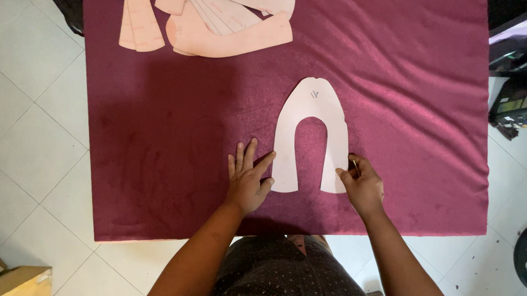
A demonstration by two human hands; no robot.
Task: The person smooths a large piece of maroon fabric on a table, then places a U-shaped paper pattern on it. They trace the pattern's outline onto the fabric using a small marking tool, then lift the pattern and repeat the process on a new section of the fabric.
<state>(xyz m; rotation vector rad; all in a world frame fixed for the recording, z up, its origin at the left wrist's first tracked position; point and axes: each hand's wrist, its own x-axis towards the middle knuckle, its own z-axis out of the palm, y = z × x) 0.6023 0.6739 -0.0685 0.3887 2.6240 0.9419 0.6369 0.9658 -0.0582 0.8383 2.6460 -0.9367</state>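
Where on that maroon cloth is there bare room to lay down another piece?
The wide maroon cloth is bare left of the left hand, below the stack of pink pattern pieces. Another bare stretch lies right of the U-shaped paper pattern, toward the far right corner. It is crowded at the stack and around the right hand.

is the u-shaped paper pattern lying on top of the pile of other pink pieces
No, the paper pattern lies alone on the maroon cloth, apart from the pile.
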